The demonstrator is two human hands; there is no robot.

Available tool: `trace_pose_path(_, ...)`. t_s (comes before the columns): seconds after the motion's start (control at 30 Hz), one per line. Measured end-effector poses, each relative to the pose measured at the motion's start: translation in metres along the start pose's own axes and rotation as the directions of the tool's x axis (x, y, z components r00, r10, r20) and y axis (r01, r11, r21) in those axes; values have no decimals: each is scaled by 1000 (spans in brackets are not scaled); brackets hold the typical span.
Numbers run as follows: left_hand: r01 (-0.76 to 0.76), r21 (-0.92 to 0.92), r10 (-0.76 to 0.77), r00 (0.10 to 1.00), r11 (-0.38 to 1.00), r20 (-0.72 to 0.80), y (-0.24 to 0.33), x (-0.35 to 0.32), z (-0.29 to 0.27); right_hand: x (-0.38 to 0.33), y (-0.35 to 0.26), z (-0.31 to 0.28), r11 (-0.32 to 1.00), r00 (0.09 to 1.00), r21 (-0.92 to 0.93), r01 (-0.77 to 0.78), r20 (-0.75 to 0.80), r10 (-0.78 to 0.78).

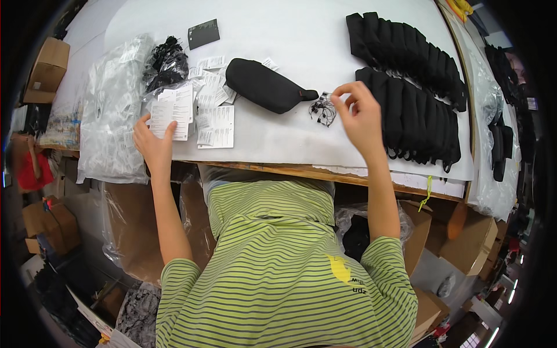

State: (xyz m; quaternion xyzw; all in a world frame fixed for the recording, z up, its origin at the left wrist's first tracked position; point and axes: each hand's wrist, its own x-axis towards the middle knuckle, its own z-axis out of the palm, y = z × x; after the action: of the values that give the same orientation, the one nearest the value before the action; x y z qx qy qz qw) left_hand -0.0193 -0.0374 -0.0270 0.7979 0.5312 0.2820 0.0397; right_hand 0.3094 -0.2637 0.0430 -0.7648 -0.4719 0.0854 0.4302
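Observation:
My left hand [153,145] grips a white printed tag [162,118] between thumb and fingers, above a spread of similar tags [215,126]. My right hand [361,116] is raised over the table with thumb and forefinger pinched together. Whatever may be in that pinch is too small to make out. Just left of those fingertips lies a small tangle of thin black loop strings [322,110]. A black zip pouch [262,85] rests between my hands, its short end tab pointing toward the strings.
Two rows of black pouches [400,42] stand packed at the right. Clear plastic bags [113,116] are piled at the left, beside a bunch of black cords [166,62]. A dark card [203,35] lies farther back. Cardboard boxes [469,246] sit below the wooden table edge [278,169].

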Motion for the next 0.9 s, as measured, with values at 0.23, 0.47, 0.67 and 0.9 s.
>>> trace_pose_path(0.23,131,-254,-68,968,958,242,7,22,-16,-6,-36,-24,642,993,760,-99,37,109)
trace_pose_path(0.47,395,-691,-135,906,606,400,64,-5,-48,-75,37,-15,878,917,-277,-389,-25,399)
trace_pose_path(0.67,319,-773,159,868,548,471,116,-43,-41,-84,10,21,918,957,-348,-191,142,253)
trace_pose_path(0.9,495,-726,212,737,477,641,135,-69,-37,-81,18,33,901,932,-434,-30,313,182)
